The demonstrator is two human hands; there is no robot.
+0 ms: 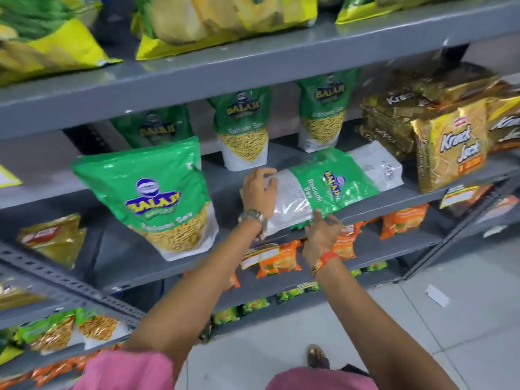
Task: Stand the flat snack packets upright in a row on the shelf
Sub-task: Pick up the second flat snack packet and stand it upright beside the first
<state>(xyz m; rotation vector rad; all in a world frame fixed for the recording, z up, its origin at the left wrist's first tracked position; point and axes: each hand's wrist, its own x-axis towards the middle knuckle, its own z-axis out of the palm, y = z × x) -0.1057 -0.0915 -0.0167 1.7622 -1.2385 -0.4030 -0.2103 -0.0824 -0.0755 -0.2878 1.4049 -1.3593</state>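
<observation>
Green-and-white flat packet (323,190) lies on its side on the grey shelf (422,192), right of an upright packet (166,198). My left hand (259,190) clasps its end; my right hand (320,235) pinches its near edge.

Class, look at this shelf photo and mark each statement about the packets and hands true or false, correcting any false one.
1. A green packet lies flat on the shelf. True.
2. Both hands touch that flat packet. True: the left hand is at its white end, the right hand at its near edge.
3. The watch is on the right wrist. False: the watch is on the left wrist.
4. No green packet stands upright. False: a large one stands left of the hands.
5. The Krack Jack packs sit left of the green packets. False: they sit to the right.
</observation>
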